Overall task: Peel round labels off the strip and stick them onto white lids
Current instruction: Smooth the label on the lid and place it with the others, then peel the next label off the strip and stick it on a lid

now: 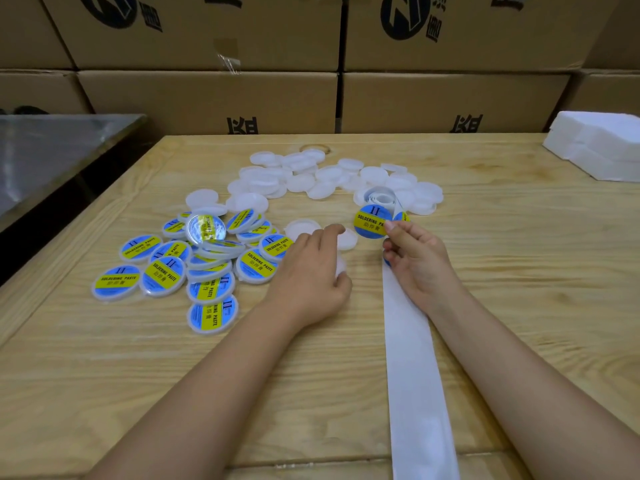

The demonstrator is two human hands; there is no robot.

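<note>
The right hand [419, 258] pinches a round label [372, 223] by its edge between thumb and forefinger and holds it up just above the table [519, 271]. The white strip [412, 375] runs out from under that hand toward the person. The left hand [308, 271] curls over a white lid [341, 267], most of it hidden beneath the palm, so the grip is judged rather than plainly seen. The likeliest fault is the label landing off-centre or creased, since it is held by one edge and could sag or curl onto the fingers before it reaches the lid. It could also catch the next label on the strip, which sits just beside it. The right wrist lies on the strip, so a pull could drag the roll [379, 199] into the blank lids [311, 174] around it. The left forearm passes close to the labelled lids [207, 265], and a sideways sweep could scatter them toward the table's left edge, which is near that pile. The bare wood between the forearms and to the right of the strip gives open room. The foam blocks [602, 147] and cardboard boxes [207, 98] stand well apart from the work.
</note>
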